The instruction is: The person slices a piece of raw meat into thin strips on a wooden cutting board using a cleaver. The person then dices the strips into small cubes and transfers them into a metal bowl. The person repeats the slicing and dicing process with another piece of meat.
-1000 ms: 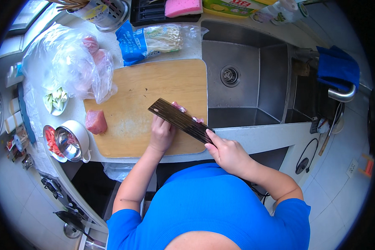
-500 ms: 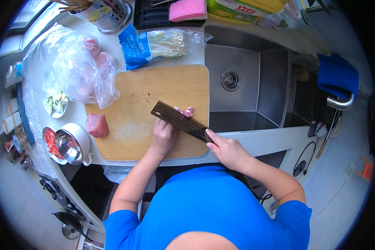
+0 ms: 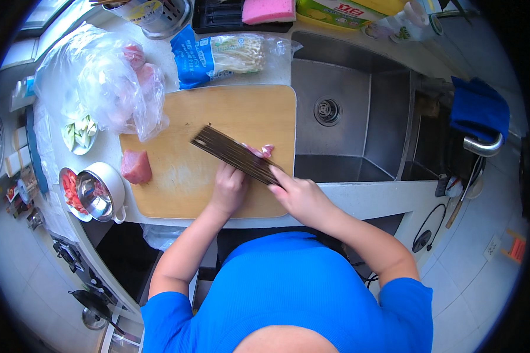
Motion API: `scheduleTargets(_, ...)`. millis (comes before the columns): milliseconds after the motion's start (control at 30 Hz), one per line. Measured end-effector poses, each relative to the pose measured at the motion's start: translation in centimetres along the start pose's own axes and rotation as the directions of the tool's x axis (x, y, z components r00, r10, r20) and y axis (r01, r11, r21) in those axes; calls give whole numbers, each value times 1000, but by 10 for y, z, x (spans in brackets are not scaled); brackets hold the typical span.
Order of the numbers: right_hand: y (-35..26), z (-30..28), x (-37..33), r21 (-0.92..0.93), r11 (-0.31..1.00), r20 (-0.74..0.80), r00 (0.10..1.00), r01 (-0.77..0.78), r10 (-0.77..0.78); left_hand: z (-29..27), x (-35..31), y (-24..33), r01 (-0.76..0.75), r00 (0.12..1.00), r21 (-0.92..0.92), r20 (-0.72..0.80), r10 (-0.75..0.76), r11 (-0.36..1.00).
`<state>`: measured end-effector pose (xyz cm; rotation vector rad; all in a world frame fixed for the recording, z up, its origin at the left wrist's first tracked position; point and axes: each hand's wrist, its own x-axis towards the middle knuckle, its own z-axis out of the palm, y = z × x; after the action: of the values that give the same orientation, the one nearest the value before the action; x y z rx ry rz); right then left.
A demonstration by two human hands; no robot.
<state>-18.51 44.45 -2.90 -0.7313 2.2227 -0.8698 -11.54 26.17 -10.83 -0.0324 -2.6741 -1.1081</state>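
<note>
My right hand [image 3: 303, 199] grips a dark cleaver [image 3: 232, 153] by its handle end. Its blade slants to the upper left, above the wooden cutting board [image 3: 218, 109]. Close against the near side of the blade is my left hand [image 3: 229, 187], its fingers curled down toward the board. The blade and the fingers hide whatever lies under them. Small cut pieces of pink meat [image 3: 265, 151] rest just beyond the blade, toward the board's right side. A larger chunk of raw meat [image 3: 136, 167] sits at the board's left edge.
At the left are a plastic bag with meat [image 3: 115, 88], a dish of pale green pieces [image 3: 80, 134], a dish of red pieces [image 3: 70, 189] and a white-and-steel mug [image 3: 113, 191]. Packaged enoki mushrooms [image 3: 235, 54] lie behind the board; a steel sink [image 3: 335, 76] is at right.
The cleaver and my right hand have moved left across the board. My left hand stays curled in nearly the same place. The whole view has shifted slightly.
</note>
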Motion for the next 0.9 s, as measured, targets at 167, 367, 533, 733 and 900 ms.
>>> scheduleTargets(167,-21,11,34,43,999,6,999,-34,33,-2,7,3,-24,1000,34,-9,25,999)
scheduleTargets(367,2,-21,-10,282,951,-66,987,-124,148,-11,10,4,-8,998,-101,-69,1,995)
scheduleTargets(533,-20,-29,-33,194,974,47,993,-112,105,-6,-4,4,57,997,-24,-53,-59,998)
scheduleTargets(733,-16,-27,-39,63,983,112,980,-174,166,1,-4,-2,59,998,-43,-27,-60,997)
scheduleTargets(900,-18,-6,12,39,995,109,990,-96,91,3,-3,-4,13,1000,-13,-28,-13,1000)
